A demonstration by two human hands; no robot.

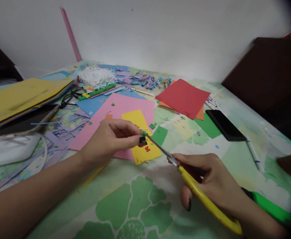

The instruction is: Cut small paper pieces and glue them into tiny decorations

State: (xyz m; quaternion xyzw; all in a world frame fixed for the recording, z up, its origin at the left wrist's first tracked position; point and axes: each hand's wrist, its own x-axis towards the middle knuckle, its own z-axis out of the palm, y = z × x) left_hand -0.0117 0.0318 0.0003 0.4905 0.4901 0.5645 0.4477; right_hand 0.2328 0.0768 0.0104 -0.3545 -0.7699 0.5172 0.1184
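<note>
My left hand (110,136) pinches a small piece of green paper (143,133) between thumb and fingertips. In my right hand (210,176) is a pair of scissors (200,196) with yellow handles, the blades pointing to the upper left. Their tips reach the green piece at my left fingertips; whether they cut into it I cannot make out. Beneath the left hand lie a yellow paper strip (140,152) and a larger pink sheet (133,104). A tiny red cutout (147,149) rests on the yellow strip. A green paper rectangle (159,135) is just beyond the blades.
Red paper (184,98) and a black phone (225,125) lie to the right, near a white marker (254,154). Yellow sheets (23,96) are stacked at left beside a white device (11,152). White string (95,75) and purple scraps (123,78) lie near the wall.
</note>
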